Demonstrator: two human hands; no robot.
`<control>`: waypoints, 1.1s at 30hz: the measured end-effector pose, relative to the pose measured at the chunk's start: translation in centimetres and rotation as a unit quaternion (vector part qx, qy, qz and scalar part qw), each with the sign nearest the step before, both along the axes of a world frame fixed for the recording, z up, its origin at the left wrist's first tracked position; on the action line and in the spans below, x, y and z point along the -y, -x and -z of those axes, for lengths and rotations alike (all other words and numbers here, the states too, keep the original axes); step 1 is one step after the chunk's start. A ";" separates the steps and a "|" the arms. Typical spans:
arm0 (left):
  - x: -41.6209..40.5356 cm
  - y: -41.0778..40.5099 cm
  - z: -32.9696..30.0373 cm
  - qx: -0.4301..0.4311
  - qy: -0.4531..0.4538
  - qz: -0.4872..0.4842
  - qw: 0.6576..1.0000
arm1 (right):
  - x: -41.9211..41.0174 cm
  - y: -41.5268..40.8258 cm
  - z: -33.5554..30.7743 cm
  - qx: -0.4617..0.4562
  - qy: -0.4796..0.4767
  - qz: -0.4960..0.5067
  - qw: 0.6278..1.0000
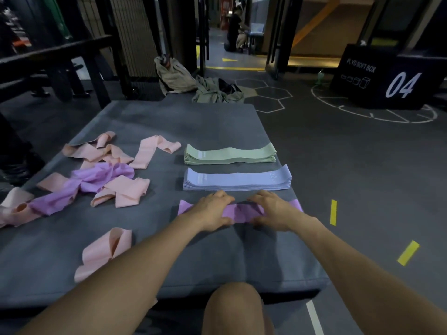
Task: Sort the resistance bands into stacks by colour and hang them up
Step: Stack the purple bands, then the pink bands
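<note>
On the grey mat (pixel 145 250) lie a neat green stack (pixel 229 154) and, nearer to me, a neat blue stack (pixel 237 181). In front of those a purple band (pixel 242 211) lies flat across the mat. My left hand (pixel 212 210) grips its left part and my right hand (pixel 273 210) grips its right part, fingers curled over the far edge. To the left sits a loose heap of pink bands (pixel 121 187) mixed with purple bands (pixel 96 177). A single pink band (pixel 104 252) lies near my left forearm.
A black plyo soft box (pixel 387 78) marked 04 stands at the far right on the floor. Bags and clothing (pixel 193 83) lie beyond the mat's far edge. A dark rack frame (pixel 60 64) stands at the far left. A person crouches in the distant corridor (pixel 235 30).
</note>
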State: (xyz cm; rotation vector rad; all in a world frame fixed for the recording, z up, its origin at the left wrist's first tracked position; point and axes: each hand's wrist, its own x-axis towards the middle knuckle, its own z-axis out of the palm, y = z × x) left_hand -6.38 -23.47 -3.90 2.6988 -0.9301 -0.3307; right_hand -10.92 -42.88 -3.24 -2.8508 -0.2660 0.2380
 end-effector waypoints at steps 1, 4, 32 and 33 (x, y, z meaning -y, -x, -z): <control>-0.6 -0.1 -0.4 0.010 0.013 -0.010 1.000 | -0.9 -0.4 -0.4 0.007 -0.008 0.004 1.000; -3.9 -1.1 -1.7 0.054 0.072 -0.067 0.994 | -5.1 -2.4 -1.6 0.049 -0.039 -0.004 0.998; -28.6 -11.9 -1.3 0.098 0.172 -0.335 0.921 | -33.0 -20.3 -1.9 0.113 -0.251 0.018 0.961; -28.4 -11.9 -1.8 0.095 0.193 -0.334 0.918 | -33.0 -20.1 -2.9 0.121 -0.284 0.020 0.951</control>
